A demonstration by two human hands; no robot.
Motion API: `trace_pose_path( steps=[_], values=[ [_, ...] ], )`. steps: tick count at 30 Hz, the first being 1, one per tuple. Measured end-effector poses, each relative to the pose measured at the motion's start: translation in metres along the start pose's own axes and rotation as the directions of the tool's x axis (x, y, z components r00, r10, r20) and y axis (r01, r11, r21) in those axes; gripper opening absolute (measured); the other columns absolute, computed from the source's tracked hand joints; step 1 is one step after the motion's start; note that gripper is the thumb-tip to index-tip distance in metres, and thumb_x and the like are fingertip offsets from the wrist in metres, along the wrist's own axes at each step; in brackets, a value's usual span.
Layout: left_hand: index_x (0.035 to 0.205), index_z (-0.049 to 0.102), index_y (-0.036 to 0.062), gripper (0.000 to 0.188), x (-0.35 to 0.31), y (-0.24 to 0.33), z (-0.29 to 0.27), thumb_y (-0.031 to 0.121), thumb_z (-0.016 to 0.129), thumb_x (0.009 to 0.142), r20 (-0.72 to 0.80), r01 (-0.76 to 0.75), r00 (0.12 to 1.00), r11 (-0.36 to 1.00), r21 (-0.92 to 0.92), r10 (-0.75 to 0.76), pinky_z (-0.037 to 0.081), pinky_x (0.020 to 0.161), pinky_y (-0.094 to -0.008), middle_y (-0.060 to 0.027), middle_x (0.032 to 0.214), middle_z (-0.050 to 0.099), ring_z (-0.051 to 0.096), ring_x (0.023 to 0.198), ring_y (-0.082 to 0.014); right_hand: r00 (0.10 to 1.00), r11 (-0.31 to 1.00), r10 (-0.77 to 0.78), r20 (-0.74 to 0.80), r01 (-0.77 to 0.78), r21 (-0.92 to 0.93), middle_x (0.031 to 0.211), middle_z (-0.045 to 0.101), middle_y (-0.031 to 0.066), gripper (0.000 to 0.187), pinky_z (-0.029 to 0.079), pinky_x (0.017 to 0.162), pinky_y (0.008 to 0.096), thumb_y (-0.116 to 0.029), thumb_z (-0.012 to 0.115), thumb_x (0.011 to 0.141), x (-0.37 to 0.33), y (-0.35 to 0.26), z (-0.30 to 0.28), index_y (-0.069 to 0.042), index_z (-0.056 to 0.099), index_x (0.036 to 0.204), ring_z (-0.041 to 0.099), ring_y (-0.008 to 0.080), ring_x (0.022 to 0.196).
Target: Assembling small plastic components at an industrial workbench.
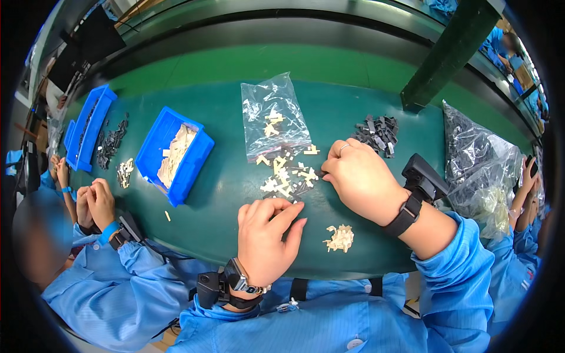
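My left hand (268, 232) rests at the near edge of a loose pile of small cream and dark plastic pieces (285, 179). Its fingers are bent, with thumb and forefinger apart and nothing visible between them. At the pile's right side, my right hand (362, 179) has its fingertips drawn together; whatever they pinch is hidden. A clear plastic bag (273, 115) lies behind the pile with a few cream pieces inside. Beyond my right hand is a heap of dark grey pieces (378, 134). A small heap of cream pieces (339, 238) lies nearer me, between my forearms.
Left of the pile stands a blue bin (197, 156) holding cream pieces. Farther left are another blue bin (91, 129), dark pieces (112, 141) and a co-worker's hands (97, 203). A green post (441, 65) rises at the back right, near a large clear bag (477, 153).
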State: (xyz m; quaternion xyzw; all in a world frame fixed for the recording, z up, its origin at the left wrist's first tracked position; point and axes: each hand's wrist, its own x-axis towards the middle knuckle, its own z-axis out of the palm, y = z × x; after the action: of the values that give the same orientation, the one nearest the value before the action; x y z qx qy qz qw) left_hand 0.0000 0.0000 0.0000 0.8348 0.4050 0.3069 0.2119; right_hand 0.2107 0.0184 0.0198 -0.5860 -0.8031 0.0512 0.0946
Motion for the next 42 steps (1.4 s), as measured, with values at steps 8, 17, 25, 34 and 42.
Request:
trace_pose_path(
  steps=[8,17,25,34,42],
  values=[
    [0.099,0.071,0.0049,0.026,-0.002,-0.005,-0.002,0.003,0.075,0.073,-0.028,-0.03,0.999,0.999,-0.023,0.029,0.04,0.077,-0.0357,-0.0053,0.09,0.064,0.059,0.083,-0.0235,1.0,1.0,-0.015,0.006,0.015,-0.017,0.085,0.063,0.0122,0.007,0.05,0.082,0.0385,-0.004,0.067,0.078,0.005,0.0,0.002,-0.002,0.072,0.082,0.061,0.0302,0.086],
    [0.098,0.071,0.0041,0.023,-0.001,0.0,-0.002,0.004,0.073,0.075,-0.023,-0.025,0.999,0.998,-0.054,0.024,0.042,0.076,-0.0363,-0.0065,0.091,0.065,0.06,0.082,-0.0264,0.999,0.999,0.024,-0.044,-0.021,0.048,0.088,0.065,0.0158,0.013,0.051,0.08,0.0404,0.005,0.059,0.078,0.002,0.001,-0.003,0.002,0.069,0.085,0.063,0.0339,0.086],
    [0.109,0.067,-0.0022,0.021,0.003,0.01,0.001,0.0,0.064,0.089,0.165,0.25,0.968,0.78,-0.574,-0.189,0.049,0.078,-0.027,-0.0114,0.102,0.068,0.063,0.091,-0.0157,0.939,0.969,-0.055,-0.34,0.132,0.208,0.083,0.062,0.0119,0.021,0.05,0.076,0.0401,0.005,0.059,0.067,-0.024,-0.028,-0.032,0.0,0.063,0.087,0.061,0.0313,0.08],
    [0.107,0.067,-0.0041,0.018,0.009,0.015,0.018,0.001,0.065,0.09,0.107,0.307,0.931,0.593,-0.744,-0.349,0.05,0.069,-0.0232,-0.0097,0.096,0.072,0.064,0.08,-0.0094,0.943,0.92,0.036,-0.332,0.098,0.379,0.085,0.066,0.0137,0.011,0.052,0.074,0.0403,0.005,0.062,0.076,-0.042,-0.038,-0.028,0.001,0.063,0.087,0.064,0.032,0.079],
    [0.1,0.067,-0.0052,0.011,0.004,0.013,0.008,0.001,0.064,0.092,0.1,0.347,0.899,0.557,-0.755,-0.425,0.052,0.069,-0.0235,-0.0128,0.09,0.071,0.065,0.077,-0.0118,0.93,0.967,0.044,-0.365,0.052,0.251,0.081,0.064,0.0162,0.013,0.052,0.074,0.0402,0.002,0.061,0.07,-0.027,-0.028,-0.011,0.0,0.063,0.083,0.064,0.0324,0.08]
  ],
)
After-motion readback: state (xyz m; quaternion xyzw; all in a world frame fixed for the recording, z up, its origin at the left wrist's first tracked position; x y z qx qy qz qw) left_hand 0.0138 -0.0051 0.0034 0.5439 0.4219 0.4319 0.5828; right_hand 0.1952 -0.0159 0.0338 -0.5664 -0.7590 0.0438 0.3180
